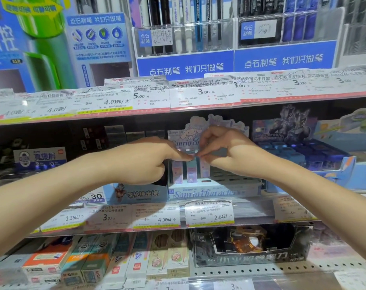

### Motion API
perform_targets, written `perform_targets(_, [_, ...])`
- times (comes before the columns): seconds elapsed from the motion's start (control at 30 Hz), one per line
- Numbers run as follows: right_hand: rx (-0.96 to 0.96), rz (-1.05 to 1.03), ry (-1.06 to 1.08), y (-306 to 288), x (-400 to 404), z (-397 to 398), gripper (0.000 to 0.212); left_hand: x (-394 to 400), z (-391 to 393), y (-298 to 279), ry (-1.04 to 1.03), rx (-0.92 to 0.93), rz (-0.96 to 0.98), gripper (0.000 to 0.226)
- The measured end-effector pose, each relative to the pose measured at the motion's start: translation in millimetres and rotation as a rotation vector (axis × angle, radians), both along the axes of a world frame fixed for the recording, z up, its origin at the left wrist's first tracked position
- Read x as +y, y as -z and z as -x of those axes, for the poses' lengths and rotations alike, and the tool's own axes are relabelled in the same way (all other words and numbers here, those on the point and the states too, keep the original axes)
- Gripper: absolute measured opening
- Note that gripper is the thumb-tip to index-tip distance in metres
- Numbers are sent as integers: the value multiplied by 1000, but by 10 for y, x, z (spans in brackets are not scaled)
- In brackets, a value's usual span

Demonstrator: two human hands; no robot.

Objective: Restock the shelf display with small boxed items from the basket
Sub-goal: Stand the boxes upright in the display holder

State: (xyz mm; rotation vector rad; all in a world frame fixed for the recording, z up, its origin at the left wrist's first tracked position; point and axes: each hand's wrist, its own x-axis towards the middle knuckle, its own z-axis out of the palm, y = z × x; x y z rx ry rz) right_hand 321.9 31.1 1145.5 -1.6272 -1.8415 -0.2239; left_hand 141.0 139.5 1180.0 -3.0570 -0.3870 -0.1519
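Note:
A light-blue Sanrio display tray point(215, 192) stands on the middle shelf with three small pastel boxes point(191, 171) upright in its left rear slots. My left hand point(148, 160) and my right hand point(226, 151) meet above those boxes, and their fingertips pinch the top of the middle box together. The slots to the right of the boxes are empty. The basket is out of view.
A cartoon header card point(209, 130) rises behind the tray. A dark-blue display box point(316, 155) stands to the right, an eraser box point(142, 193) to the left. Price tags point(209, 212) line the shelf edge; pens hang above and pencil boxes point(94, 262) fill the shelf below.

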Motion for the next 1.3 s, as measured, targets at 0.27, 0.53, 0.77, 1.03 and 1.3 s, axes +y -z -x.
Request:
perform_targets(0.27, [159, 152, 29, 8, -65, 18, 57, 12, 0, 45, 14, -236, 130, 58])
perform_targets(0.53, [593, -75, -120, -17, -201, 496, 27, -178, -39, 5, -57, -881, 1547, 29])
perform_targets(0.77, [68, -226, -97, 212, -198, 840, 43, -268, -117, 63, -134, -1020, 2035, 13])
perform_targets(1.03, [4, -540, -22, 189, -240, 748, 5, -223, -187, 93, -85, -1038, 1991, 29])
perform_targets(1.3, [1028, -331, -30, 105, -304, 612, 7, -229, -49, 136, 51, -896, 1383, 20])
